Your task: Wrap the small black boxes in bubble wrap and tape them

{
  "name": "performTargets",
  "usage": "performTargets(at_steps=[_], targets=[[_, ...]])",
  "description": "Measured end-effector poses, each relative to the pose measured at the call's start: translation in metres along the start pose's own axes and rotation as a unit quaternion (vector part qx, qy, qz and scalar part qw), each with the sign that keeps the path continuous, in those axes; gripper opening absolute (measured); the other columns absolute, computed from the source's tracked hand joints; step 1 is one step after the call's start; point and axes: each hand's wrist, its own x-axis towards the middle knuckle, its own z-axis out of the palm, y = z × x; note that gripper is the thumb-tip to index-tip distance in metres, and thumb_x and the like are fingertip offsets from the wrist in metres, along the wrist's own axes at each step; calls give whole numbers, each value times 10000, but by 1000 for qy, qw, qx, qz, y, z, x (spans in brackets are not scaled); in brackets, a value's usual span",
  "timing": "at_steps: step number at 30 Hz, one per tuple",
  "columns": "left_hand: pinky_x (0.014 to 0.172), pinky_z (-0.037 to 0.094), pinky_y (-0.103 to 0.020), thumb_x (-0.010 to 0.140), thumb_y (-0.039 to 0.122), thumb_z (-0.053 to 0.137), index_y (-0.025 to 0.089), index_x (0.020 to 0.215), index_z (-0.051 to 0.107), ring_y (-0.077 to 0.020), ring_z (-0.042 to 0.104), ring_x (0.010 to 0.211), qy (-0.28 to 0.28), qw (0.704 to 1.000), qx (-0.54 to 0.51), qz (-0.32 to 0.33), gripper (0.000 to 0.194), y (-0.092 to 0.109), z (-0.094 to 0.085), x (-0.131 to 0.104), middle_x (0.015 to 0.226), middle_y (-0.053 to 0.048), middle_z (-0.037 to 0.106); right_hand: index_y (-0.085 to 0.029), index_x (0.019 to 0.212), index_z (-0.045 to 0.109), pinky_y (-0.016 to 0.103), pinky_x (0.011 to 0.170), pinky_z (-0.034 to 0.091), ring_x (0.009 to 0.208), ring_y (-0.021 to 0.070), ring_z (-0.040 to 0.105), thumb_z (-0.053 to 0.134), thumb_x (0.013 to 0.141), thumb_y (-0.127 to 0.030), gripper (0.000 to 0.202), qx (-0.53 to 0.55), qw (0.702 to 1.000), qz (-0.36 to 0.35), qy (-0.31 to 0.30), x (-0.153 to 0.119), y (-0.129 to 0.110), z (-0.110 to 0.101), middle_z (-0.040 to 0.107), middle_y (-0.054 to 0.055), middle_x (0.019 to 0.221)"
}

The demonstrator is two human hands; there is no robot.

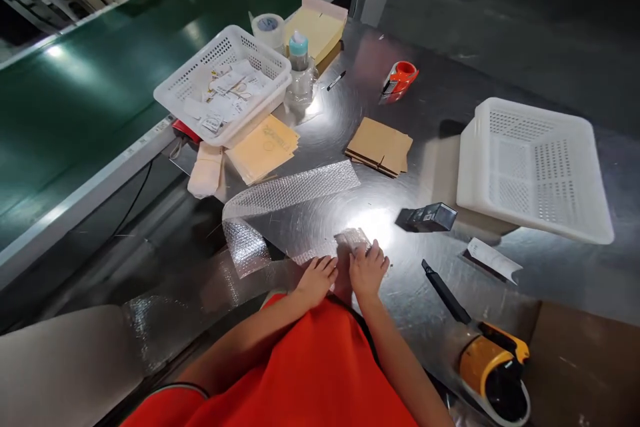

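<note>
Near the table's front edge, my left hand (319,279) lies with its fingers spread a little on clear bubble wrap. Just right of it, my right hand (369,269) rests palm down, fingers apart, at the end of a small bubble-wrapped piece (353,237). A strip of bubble wrap (295,188) curves away to the left and back over the metal table. To the right of my hands a small black box (428,217) lies on the table, and beyond it a white paper slip (493,259).
White basket with paper slips (225,137) at back left; another white basket (545,213) at right. Cardboard pieces (380,143), yellow envelopes (263,147), a red tape dispenser (399,82) and a pen (336,81) lie behind. A black cutter (446,292) and yellow tape dispenser (483,363) are front right.
</note>
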Motion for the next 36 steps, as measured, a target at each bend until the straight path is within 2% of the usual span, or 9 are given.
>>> performTargets(at_steps=[7, 13, 16, 19, 22, 26, 31, 34, 36], targets=[[1165, 278, -535, 916, 156, 451, 120, 1398, 494, -319, 298, 1445, -8, 1000, -27, -7, 486, 0, -3, 0, 1564, -144, 343, -110, 1229, 531, 456, 865, 413, 1051, 333, 538, 483, 876, -224, 374, 15, 1000, -17, -21, 8, 6, -7, 507, 251, 1315], [1149, 297, -552, 884, 173, 499, 108, 1398, 485, -326, 287, 1447, -40, 999, -13, -9, 518, 3, -14, 3, 1571, -161, 322, -139, 1253, 509, 550, 992, 370, 1285, 386, 421, 575, 831, -281, 450, 55, 998, -7, -8, 8, 8, -8, 469, 248, 1390], [1119, 343, -534, 858, 176, 534, 126, 1366, 521, -331, 336, 1418, -48, 999, 0, -13, 511, 5, -21, 6, 1548, -167, 365, -110, 1253, 494, 534, 1009, 386, 1305, 360, 420, 515, 869, -399, 481, 150, 988, 6, 42, 12, 50, -17, 489, 245, 1363], [1092, 380, -497, 850, 151, 521, 120, 1298, 577, -330, 402, 1370, -43, 999, 9, -11, 453, 7, -28, 9, 1502, -178, 429, -118, 1256, 503, 509, 958, 432, 1193, 337, 522, 408, 896, -326, 427, 135, 980, 133, 58, 8, 115, -25, 555, 225, 1264], [1093, 381, -468, 831, 135, 529, 80, 1269, 588, -330, 433, 1344, -28, 1000, 8, -10, 445, 9, -32, 13, 1464, -215, 462, -83, 1220, 554, 611, 848, 427, 1120, 437, 540, 423, 841, -233, 429, 93, 967, 233, 35, -6, 169, -23, 545, 324, 1201], [1115, 363, -456, 784, 136, 586, 59, 1384, 478, -340, 399, 1372, -31, 999, 25, -22, 615, 10, -34, 18, 1544, -219, 343, -138, 1010, 659, 621, 744, 419, 1002, 454, 586, 452, 833, -240, 291, 101, 960, 262, 3, -21, 201, -8, 592, 310, 967], [1104, 381, -458, 841, 123, 507, 66, 1469, 366, -329, 387, 1387, -65, 994, 69, -59, 646, 6, -33, 22, 1591, -190, 254, -118, 1199, 561, 528, 778, 463, 978, 360, 599, 294, 932, -359, 448, 158, 961, 223, 40, -45, 185, -12, 579, 232, 1015], [1118, 363, -468, 845, 101, 498, 73, 1447, 409, -325, 372, 1398, -52, 992, 97, -64, 609, 3, -27, 21, 1575, -178, 304, -154, 1292, 490, 430, 799, 501, 963, 280, 605, 241, 965, -363, 462, 203, 968, 144, 25, -73, 133, -28, 588, 165, 1097], [1123, 355, -474, 845, 90, 502, 79, 1439, 425, -322, 382, 1393, -24, 991, 109, -77, 599, 1, -22, 19, 1557, -184, 341, -157, 1272, 513, 377, 729, 509, 886, 252, 631, 217, 982, -320, 445, 211, 972, 84, -57, -85, 85, -36, 614, 143, 1067]])
